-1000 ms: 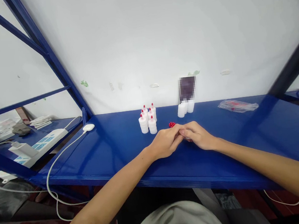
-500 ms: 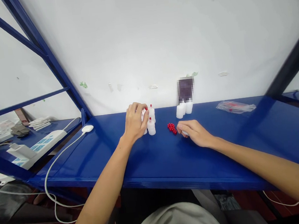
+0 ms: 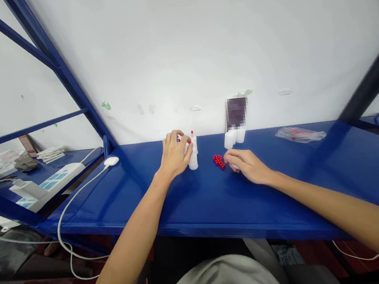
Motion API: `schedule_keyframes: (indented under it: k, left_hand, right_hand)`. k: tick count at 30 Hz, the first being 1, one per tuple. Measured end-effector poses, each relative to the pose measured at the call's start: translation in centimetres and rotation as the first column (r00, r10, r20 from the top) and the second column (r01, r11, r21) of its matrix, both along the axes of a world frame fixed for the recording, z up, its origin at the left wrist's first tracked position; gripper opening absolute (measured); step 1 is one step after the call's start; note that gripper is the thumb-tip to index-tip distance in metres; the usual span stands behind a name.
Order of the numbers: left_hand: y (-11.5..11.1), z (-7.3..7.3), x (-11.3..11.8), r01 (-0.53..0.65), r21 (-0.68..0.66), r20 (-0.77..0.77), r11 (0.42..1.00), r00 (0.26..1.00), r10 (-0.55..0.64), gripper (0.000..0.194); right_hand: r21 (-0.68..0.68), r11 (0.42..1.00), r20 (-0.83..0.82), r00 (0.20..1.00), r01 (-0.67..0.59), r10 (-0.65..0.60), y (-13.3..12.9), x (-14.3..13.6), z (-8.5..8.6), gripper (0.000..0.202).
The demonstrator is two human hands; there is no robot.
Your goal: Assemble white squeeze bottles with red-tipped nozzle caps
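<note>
My left hand [image 3: 174,153] curls over a cluster of small white squeeze bottles with red tips, thumb and forefinger at the red tip of the front bottle [image 3: 193,161]. Its fingers partly hide the bottles behind. Another red-tipped bottle [image 3: 194,142] stands just beyond. My right hand [image 3: 248,165] rests low over the table, fingers wrapped round a white bottle [image 3: 235,167] of which only a sliver shows. Left of that hand lies a small pile of red caps [image 3: 218,161]. Behind it stand several white bottles without red tips [image 3: 230,139].
A clear plastic bag [image 3: 300,134] with red pieces inside lies at the back right of the blue table [image 3: 131,201]. A dark, blurred-out panel [image 3: 236,112] leans against the wall. On the left are a white cable end [image 3: 111,161] and a power strip [image 3: 54,184].
My left thumb and forefinger have moved slightly right, onto the front bottle's red tip. My right hand stays nearly in place, still round its bottle. The view has shifted slightly.
</note>
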State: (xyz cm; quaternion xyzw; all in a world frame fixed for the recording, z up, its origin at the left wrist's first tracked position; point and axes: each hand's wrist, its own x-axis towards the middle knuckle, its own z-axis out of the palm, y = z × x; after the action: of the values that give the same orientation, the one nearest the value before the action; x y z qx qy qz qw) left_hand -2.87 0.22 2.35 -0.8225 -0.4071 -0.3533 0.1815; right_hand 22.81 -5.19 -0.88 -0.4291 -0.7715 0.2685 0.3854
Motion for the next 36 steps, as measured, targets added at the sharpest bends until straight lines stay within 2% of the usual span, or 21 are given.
schedule_keyframes:
  k: [3, 5, 7, 9, 10, 13, 15, 18, 25, 32, 36]
  left_hand:
    - [-0.3, 0.1, 0.1, 0.015, 0.069, 0.088, 0.998, 0.996, -0.021, 0.023]
    - [-0.8, -0.2, 0.7, 0.116, 0.158, 0.129, 0.981, 0.982, -0.137, 0.022]
    - [-1.6, -0.8, 1.8, 0.295, 0.167, 0.049, 0.941, 0.951, -0.306, 0.019]
    - [-2.5, -1.7, 3.3, 0.427, 0.029, -0.103, 0.904, 0.901, -0.422, 0.019]
    - [-2.8, -2.2, 4.1, 0.43, -0.054, -0.169, 0.901, 0.885, -0.433, 0.02]
    - [-3.5, -3.5, 5.8, 0.324, -0.218, -0.286, 0.921, 0.881, -0.377, 0.021]
    - [-3.5, -3.9, 6.2, 0.259, -0.287, -0.297, 0.922, 0.891, -0.342, 0.023]
    - [-3.2, -4.0, 6.1, 0.237, -0.356, -0.252, 0.904, 0.907, -0.337, 0.025]
    - [-2.5, -4.3, 5.9, 0.286, -0.414, -0.167, 0.864, 0.909, -0.381, 0.027]
    - [-2.0, -4.6, 5.7, 0.346, -0.489, 0.035, 0.801, 0.925, -0.378, 0.011]
    - [-2.6, -3.9, 5.6, 0.469, -0.413, 0.193, 0.781, 0.883, -0.428, 0.013]
  right_hand:
    - [-0.001, 1.0, 0.004, 1.0, 0.005, -0.005, 0.1, 0.1, -0.1, 0.036]
    - [0.001, 1.0, 0.005, 1.0, 0.025, -0.025, 0.2, 0.1, -0.1, 0.037]
    - [0.005, 0.998, 0.001, 0.999, 0.055, -0.055, 0.3, 0.1, -0.2, 0.039]
    - [0.015, 0.997, -0.012, 0.997, 0.077, -0.076, 0.3, 0.1, -0.2, 0.039]
    - [0.021, 0.996, -0.021, 0.996, 0.083, -0.083, 0.4, 0.1, -0.2, 0.039]
    - [0.023, 0.994, -0.046, 0.993, 0.105, -0.104, 0.6, 0.1, -0.2, 0.039]
    - [0.007, 0.992, -0.059, 0.99, 0.127, -0.127, 0.8, 0.1, -0.2, 0.043]
    - [-0.007, 0.991, -0.077, 0.988, 0.132, -0.132, 1.1, 0.1, -0.4, 0.047]
    - [-0.047, 0.996, -0.122, 0.989, 0.073, -0.078, 1.2, 0.1, -0.7, 0.047]
    - [-0.02, 0.998, -0.064, 0.997, 0.051, -0.052, 1.0, 0.2, -0.6, 0.05]
    - [0.022, 0.998, 0.027, 0.998, 0.052, -0.053, 0.7, 0.4, -0.6, 0.056]
